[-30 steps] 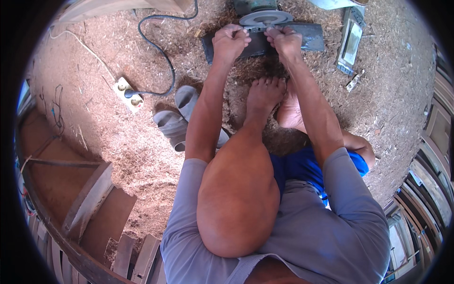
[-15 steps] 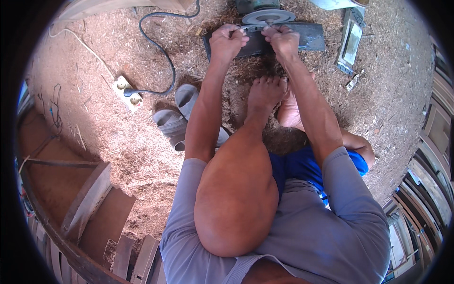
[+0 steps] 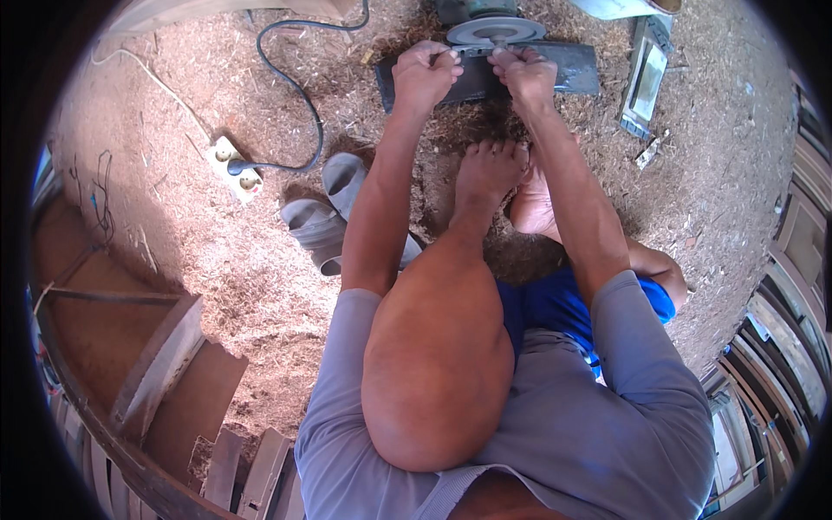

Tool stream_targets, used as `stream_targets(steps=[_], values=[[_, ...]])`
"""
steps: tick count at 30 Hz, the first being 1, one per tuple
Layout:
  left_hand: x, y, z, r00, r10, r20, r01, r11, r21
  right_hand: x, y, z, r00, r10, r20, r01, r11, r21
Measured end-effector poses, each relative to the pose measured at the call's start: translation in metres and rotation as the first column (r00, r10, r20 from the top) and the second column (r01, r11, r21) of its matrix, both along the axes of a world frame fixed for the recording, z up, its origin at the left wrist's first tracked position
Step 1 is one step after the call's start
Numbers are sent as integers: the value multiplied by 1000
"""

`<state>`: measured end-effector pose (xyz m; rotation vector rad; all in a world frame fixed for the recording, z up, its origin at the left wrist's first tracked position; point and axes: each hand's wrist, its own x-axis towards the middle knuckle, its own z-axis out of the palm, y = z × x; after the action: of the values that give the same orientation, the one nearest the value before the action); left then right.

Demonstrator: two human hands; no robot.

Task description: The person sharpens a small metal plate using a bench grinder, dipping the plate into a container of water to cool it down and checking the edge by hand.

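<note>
Holding a narrow grey metal-looking strip (image 3: 474, 51) up to the near side of a round, flat, grey grinding disc (image 3: 472, 34) is judged to be the step in hand. The strip is held crosswise btwn the two hands, just beside the disc & seen against a dark, flat, rectangular slab (image 3: 568, 69) lying on the brown, shavings-strewn floor (image 3: 217, 95). Its L end is pinched by the left hand (image 3: 426, 74), its R end by the right hand (image 3: 527, 76); each grip is narrow, w/ thumb & fingertips brought together. Whether the disc is touched by the strip, or is spinning, can't be told.

A dull-green motor housing (image 3: 477, 9) is seen behind the disc. A black cable (image 3: 320, 130) is plugged into a white two-socket block (image 3: 223, 152), well L of the work; its far end is out of view.

For the next move, an even, light two-handed hold is prob. called for, w/ the strip kept level & fingertips kept clear of the disc's rim, as both grips are placed v. near it.
</note>
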<state>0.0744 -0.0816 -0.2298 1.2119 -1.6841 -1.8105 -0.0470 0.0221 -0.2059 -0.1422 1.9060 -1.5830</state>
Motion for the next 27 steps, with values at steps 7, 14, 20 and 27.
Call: stream_targets(steps=[7,14,20,27], values=[[-6,4,3,999,1,41,1,999,-49,-4,5,1,999,-29,40,29,1000,-2],[-12,4,1,986,-21,167,43,991,-128,-7,8,1,995,-55,82,58,998,-35],[-8,4,-1,996,21,86,-15,998,-66,-4,6,2,998,-43,49,45,999,-28],[-7,5,6,1000,7,16,-7,1000,-7,-5,3,-5,997,-68,35,69,997,-27]])
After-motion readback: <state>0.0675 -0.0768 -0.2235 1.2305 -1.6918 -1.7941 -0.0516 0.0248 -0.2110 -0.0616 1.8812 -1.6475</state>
